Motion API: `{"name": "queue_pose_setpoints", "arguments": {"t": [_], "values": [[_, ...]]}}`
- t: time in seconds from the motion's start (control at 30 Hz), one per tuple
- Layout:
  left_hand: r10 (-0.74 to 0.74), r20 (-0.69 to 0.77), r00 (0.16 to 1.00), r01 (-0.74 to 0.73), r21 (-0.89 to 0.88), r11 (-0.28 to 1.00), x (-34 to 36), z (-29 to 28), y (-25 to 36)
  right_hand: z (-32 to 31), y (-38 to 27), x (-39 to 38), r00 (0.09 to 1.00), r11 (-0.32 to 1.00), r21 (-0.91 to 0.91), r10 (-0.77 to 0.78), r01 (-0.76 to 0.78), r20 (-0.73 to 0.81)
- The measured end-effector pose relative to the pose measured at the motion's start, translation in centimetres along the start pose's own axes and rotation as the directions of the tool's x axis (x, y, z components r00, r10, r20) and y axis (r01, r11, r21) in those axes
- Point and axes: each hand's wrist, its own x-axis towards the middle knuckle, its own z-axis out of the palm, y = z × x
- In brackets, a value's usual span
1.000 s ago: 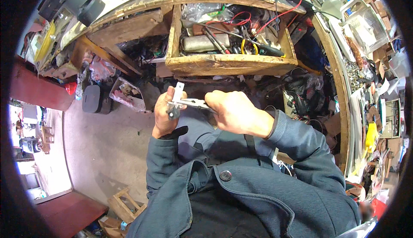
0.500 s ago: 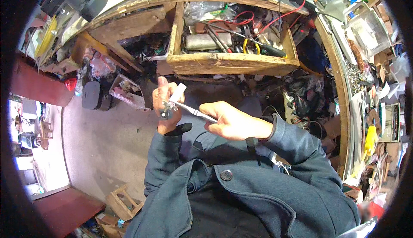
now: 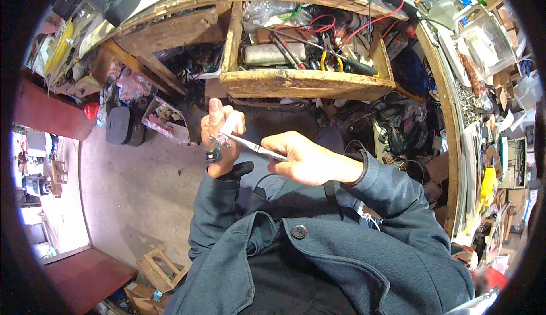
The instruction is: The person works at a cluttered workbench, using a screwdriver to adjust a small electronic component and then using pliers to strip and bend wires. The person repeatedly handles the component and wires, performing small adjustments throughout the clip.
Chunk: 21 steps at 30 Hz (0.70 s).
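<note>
In front of my chest, my left hand [image 3: 226, 162] grips a small part with a white stick-like body [image 3: 229, 126], metal bits around its middle and a black end [image 3: 214, 154]. My left thumb points up. From the right comes my right hand [image 3: 307, 160], closed round silver tweezers [image 3: 253, 146]. Their tip touches or nearly touches the metal middle of the small part; the exact contact is too small to tell. Both hands are above my lap, nearer to me than the drawer.
Ahead, an open wooden drawer [image 3: 307, 84] holds pliers [image 3: 331, 59], a red lead [image 3: 321, 23] and a silvery case [image 3: 274, 54]. A cluttered bench wraps round to the right. On the floor at left stand a dark case [image 3: 119, 126], an open box [image 3: 166, 122] and a wooden stool [image 3: 162, 266].
In my left hand the small part has turned, its white body steeper and its black end lower. The tweezers stay at its middle; my right hand has barely moved.
</note>
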Motion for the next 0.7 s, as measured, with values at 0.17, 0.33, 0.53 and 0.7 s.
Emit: {"name": "queue_pose_setpoints", "arguments": {"t": [0.17,0.33,0.53,0.7], "values": [[-0.063,-0.044,0.997,0.065,0.029,0.997,-0.2,-1.0,-1.0,-0.7,-0.1,-0.2,0.946,0.713,-0.698,-0.264,0.058,-0.19],[-0.065,-0.049,0.997,0.063,-0.036,0.997,0.0,-1.1,-0.9,0.2,0.5,0.0,0.945,0.622,-0.783,-0.248,-0.014,-0.214],[-0.042,-0.11,0.993,0.054,0.105,0.993,-0.2,-1.6,-1.1,1.1,1.5,0.0,0.989,0.975,-0.218,-0.072,0.043,-0.129],[-0.041,-0.01,0.999,0.042,0.021,0.999,-0.5,-1.4,-1.1,1.3,1.5,-0.1,0.988,0.905,0.401,0.101,-0.141,0.119]]}}
